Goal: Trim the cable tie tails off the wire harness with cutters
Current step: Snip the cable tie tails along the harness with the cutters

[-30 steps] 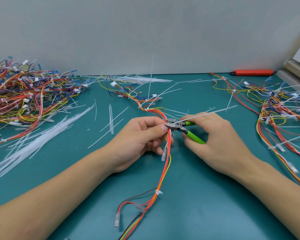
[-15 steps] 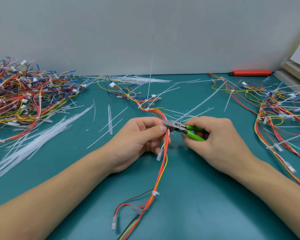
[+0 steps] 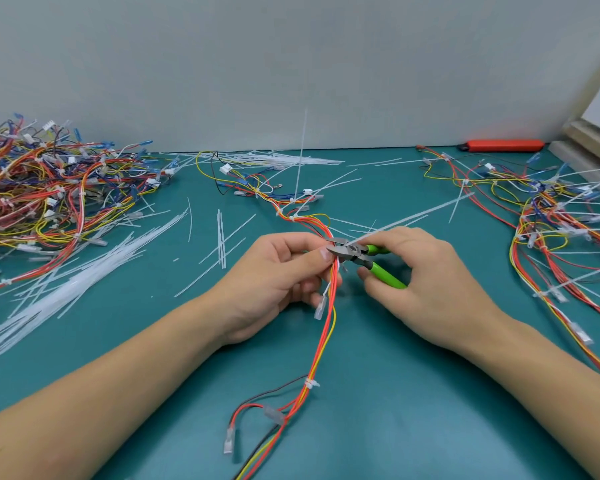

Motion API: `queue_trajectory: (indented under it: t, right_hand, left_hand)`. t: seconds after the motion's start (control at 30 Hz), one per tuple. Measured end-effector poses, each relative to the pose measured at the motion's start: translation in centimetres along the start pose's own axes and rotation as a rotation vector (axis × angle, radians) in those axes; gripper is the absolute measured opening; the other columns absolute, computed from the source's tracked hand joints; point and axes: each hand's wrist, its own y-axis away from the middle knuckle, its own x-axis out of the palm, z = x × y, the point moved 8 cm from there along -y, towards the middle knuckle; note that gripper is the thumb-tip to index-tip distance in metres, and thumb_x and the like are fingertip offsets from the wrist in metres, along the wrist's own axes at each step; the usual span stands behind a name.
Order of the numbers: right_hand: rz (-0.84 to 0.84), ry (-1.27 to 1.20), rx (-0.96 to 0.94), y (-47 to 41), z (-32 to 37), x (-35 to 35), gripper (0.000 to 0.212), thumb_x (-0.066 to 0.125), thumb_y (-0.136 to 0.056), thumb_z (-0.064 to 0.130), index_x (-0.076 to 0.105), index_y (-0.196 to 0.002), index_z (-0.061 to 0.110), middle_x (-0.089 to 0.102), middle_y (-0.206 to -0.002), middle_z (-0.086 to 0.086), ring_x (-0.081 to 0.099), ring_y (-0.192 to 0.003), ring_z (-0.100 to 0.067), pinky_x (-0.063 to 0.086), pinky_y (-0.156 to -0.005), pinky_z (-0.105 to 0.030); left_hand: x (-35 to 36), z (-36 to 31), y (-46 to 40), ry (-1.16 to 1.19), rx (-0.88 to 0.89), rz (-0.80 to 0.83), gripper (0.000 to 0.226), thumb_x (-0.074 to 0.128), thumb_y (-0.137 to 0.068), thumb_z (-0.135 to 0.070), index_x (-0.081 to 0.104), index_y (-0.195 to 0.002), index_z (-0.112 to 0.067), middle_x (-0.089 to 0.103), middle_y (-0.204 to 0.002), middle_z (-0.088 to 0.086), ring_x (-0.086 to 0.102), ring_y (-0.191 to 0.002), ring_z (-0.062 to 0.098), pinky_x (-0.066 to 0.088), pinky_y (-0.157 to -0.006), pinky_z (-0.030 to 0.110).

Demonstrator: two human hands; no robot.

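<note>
A wire harness (image 3: 329, 320) of red, orange and yellow wires runs from the table's near edge up through the middle. My left hand (image 3: 278, 282) pinches it between thumb and fingers. My right hand (image 3: 426, 282) holds green-handled cutters (image 3: 364, 256); their metal jaws are parted against the harness beside my left thumb. A long white cable tie tail (image 3: 420, 213) sticks out from the jaws up to the right. Lower on the harness a trimmed tie (image 3: 311, 383) binds the wires.
A heap of harnesses (image 3: 45, 195) fills the back left, with loose white ties (image 3: 66, 282) spread in front of it. More harnesses with long tails (image 3: 561, 230) lie at the right. An orange tool (image 3: 504, 145) rests by the wall.
The cutters' jaws have opened at the harness and the handles have tilted slightly. The long tie tail still sticks out to the upper right. My left hand has kept its grip.
</note>
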Motion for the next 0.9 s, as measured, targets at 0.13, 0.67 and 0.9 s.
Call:
queue_trajectory:
  t: [0.13,0.67,0.9]
  right_hand:
    - [0.013,0.002,-0.002,0.02,0.17,0.11,0.030,0.078,-0.085,0.017,0.072,-0.112,0.027,0.070,-0.101,0.013,0.062,-0.101,-0.013,0.050,-0.095,-0.038]
    - [0.027,-0.027,0.033,-0.06,0.19,-0.08,0.030,0.078,-0.084,0.018,0.072,-0.111,0.031,0.069,-0.103,0.016,0.061,-0.106,-0.011,0.046,-0.097,-0.029]
    - [0.038,-0.008,0.041,-0.06,0.01,0.06,0.032,0.077,-0.085,0.018,0.072,-0.115,0.030,0.069,-0.106,0.015,0.058,-0.108,-0.012,0.044,-0.098,-0.029]
  left_hand:
    - [0.05,-0.01,0.04,-0.010,0.003,-0.001,0.013,0.062,-0.094,-0.016,0.069,-0.095,-0.006,0.068,-0.077,0.009,0.045,-0.057,0.012,0.051,-0.055,0.024]
    - [0.06,0.07,-0.01,-0.024,0.013,0.013,0.011,0.061,-0.096,-0.015,0.070,-0.093,-0.008,0.068,-0.078,0.008,0.046,-0.057,0.012,0.052,-0.056,0.024]
    - [0.10,0.09,-0.04,-0.036,0.018,0.012,0.012,0.062,-0.095,-0.016,0.072,-0.091,-0.010,0.068,-0.078,0.010,0.044,-0.058,0.014,0.052,-0.056,0.025]
